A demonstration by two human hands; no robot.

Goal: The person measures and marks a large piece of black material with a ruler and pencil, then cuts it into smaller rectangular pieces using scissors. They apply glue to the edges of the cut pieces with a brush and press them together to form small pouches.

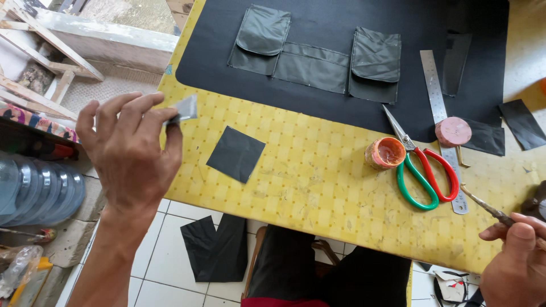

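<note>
Yellow table (318, 187) is filling my view. I'm pinching a small grey piece (185, 108) in my left hand (128, 150) above its edge, gripping a brush (489, 209) in my right hand (515, 258); black square (235, 153), scissors (424, 167) are lying between.

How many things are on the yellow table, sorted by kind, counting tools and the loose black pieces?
Scissors: 1
Steel ruler: 1
Open orange pot: 1
Pink lid: 1
Large black sheet: 1
Sewn black pocket panel: 1
Loose black pieces, namely the square, a strip and two at the right: 4
Total: 10
</note>
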